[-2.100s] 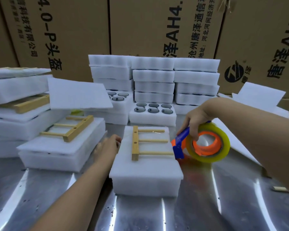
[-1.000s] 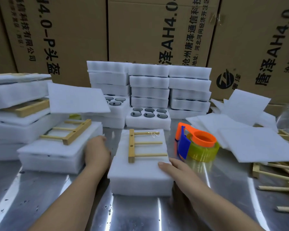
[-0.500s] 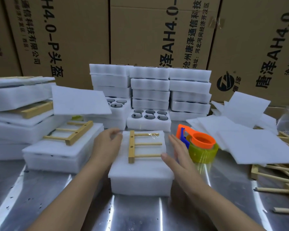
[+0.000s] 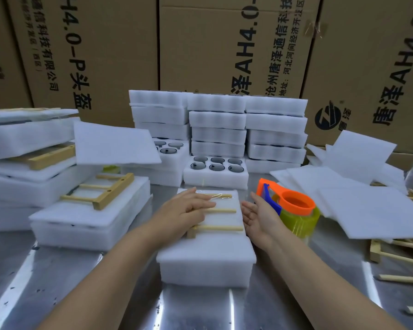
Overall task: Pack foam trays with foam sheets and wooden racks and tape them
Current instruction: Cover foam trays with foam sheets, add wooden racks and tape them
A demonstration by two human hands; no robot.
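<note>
A white foam tray (image 4: 206, 265) covered by a foam sheet stands on the metal table in front of me. A wooden rack (image 4: 221, 219) lies on top of it, with clear tape across its far rung. My left hand (image 4: 185, 211) lies flat on the rack's left side, fingers straight. My right hand (image 4: 260, 216) is open, palm inward, against the tray's right edge. The tape dispenser (image 4: 292, 210), orange and blue with a yellow roll, stands on the table just right of that hand.
Packed trays with racks (image 4: 88, 210) are stacked at the left. Stacked foam trays (image 4: 218, 125) and open trays with dark jars (image 4: 216, 172) stand behind. Loose foam sheets (image 4: 358, 201) and wooden racks (image 4: 401, 256) lie at right. Cardboard boxes (image 4: 224, 48) wall the back.
The right hand set the tape dispenser down on the table and came to the tray's right edge. The left hand moved from the tray's left side onto the rack.
</note>
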